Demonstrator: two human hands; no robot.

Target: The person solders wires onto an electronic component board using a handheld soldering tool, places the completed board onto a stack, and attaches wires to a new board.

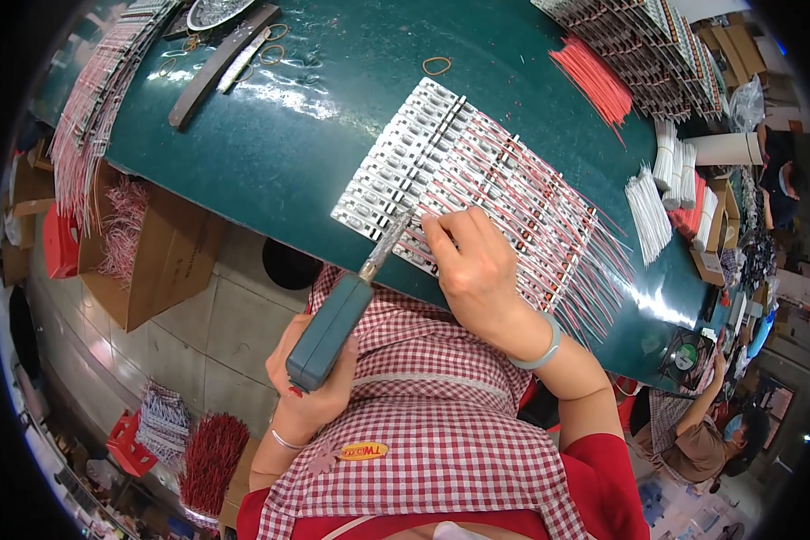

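Observation:
My left hand (319, 373) is closed round the boxy, dark green handle of a soldering iron (331, 328). Its metal barrel slants up and right, and the tip meets a panel of white, slotted strips (373, 184). Thin red and white wires (531, 211) run across the panel's right part and hang past its edge. On the panel, just right of the tip, my right hand (477, 261) is closed in a pinch on a thin wire at the row's end; the fingers partly hide it.
The green table (270, 171) bears a dark bar (220, 67), rubber bands (436, 66), red wires (594, 85), white wire bundles (648, 216) and stacked panels (634, 49). Wired strips (99, 108) overhang its left edge, above a cardboard box (162, 261). A co-worker (706, 432) sits at right.

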